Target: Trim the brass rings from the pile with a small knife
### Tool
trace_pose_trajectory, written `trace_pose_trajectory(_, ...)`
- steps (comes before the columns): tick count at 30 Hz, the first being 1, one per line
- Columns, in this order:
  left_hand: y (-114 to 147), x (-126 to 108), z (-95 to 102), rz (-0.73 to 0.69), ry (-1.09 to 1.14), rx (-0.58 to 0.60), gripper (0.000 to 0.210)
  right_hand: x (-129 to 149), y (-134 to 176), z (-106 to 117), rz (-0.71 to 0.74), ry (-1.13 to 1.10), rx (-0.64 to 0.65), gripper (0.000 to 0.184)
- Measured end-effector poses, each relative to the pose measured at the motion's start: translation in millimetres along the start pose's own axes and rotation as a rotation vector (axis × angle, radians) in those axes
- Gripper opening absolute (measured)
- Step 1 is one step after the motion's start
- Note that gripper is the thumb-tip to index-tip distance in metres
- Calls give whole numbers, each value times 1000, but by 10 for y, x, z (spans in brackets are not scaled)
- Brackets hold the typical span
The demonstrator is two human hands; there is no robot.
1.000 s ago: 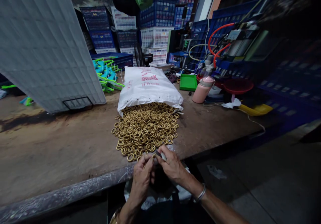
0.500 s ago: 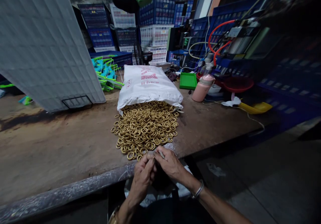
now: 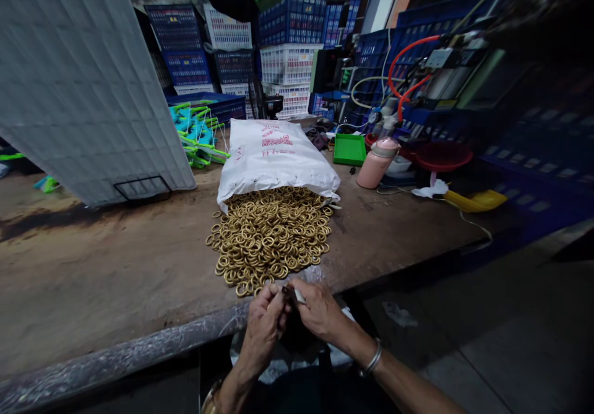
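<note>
A heap of brass-coloured rings [image 3: 269, 241] spills from the mouth of a white printed sack [image 3: 273, 166] onto the table. Both hands meet at the table's front edge, just before the heap. My left hand [image 3: 265, 324] is closed in a pinch on something small and dark at its fingertips, too small to name. Beside it, my right hand [image 3: 322, 312] is closed around a small pale, flat-looking piece [image 3: 299, 295] that sticks out between thumb and fingers; its kind is not clear. The two hands' fingertips almost touch.
A tall white padded panel [image 3: 93, 86] stands at left on the wooden table [image 3: 116, 265]. Behind are green-and-blue plastic parts [image 3: 199, 132] and stacked crates [image 3: 288, 61]. To the right sit a green tray [image 3: 349, 149], a pink bottle [image 3: 377, 165] and a yellow scoop [image 3: 477, 200].
My right hand has shifted slightly down and right, and its fingertips have drawn a little away from the left. The pale piece shows more now. My left hand stays nearly in place.
</note>
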State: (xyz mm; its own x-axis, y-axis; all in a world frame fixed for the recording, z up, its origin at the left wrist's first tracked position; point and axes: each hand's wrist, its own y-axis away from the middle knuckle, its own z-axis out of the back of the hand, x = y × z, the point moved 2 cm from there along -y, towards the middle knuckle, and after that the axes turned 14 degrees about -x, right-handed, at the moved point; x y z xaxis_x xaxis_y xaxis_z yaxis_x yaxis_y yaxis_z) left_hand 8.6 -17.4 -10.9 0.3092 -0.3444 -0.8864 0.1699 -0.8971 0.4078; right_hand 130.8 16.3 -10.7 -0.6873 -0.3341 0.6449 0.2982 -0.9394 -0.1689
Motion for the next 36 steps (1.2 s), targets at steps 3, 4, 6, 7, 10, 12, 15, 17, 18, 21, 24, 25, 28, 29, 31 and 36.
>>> trace_pose_trajectory(3,8,-35,-18,-7,-22,-36,33,22,28,2,30,147,31,23)
trace_pose_trajectory(4,12,-43,-21,-9,-26,-40,33,33,28,6,35,175,41,25)
trace_pose_trajectory(6,17,-47,-24,-20,-28,-33,33,59,22,18,47,203,59,26)
trace_pose_trajectory(7,18,-45,-22,-29,-28,-30,32,72,17,23,53,210,67,26)
trace_pose_trajectory(10,15,-35,-10,-55,-39,-38,30,103,6,38,53,231,78,25)
trace_pose_trajectory(12,14,-32,-4,-64,-55,-50,29,120,7,44,43,245,85,25)
trace_pose_trajectory(15,18,-33,6,-73,-90,-62,27,139,18,49,33,270,99,25)
trace_pose_trajectory(17,22,-26,19,-88,-117,-66,26,144,27,50,26,293,107,26)
trace_pose_trajectory(18,23,-18,26,-93,-127,-65,26,143,31,50,21,305,111,27)
trace_pose_trajectory(21,28,20,49,-80,-137,-59,28,131,41,32,4,334,120,28)
trace_pose_trajectory(24,35,50,66,-36,-101,-57,30,108,61,-24,-3,358,113,28)
trace_pose_trajectory(25,37,52,71,-25,-88,-60,31,102,70,-53,-2,366,104,28)
trace_pose_trajectory(28,53,46,89,2,-69,-66,32,95,85,-148,6,390,70,29)
trace_pose_trajectory(29,65,40,98,8,-67,-67,33,95,80,-171,7,396,65,28)
trace_pose_trajectory(31,105,25,121,8,-67,-65,33,85,46,-174,-4,406,61,25)
trace_pose_trajectory(36,252,5,185,28,-21,-13,29,-42,-115,119,-136,450,-49,24)
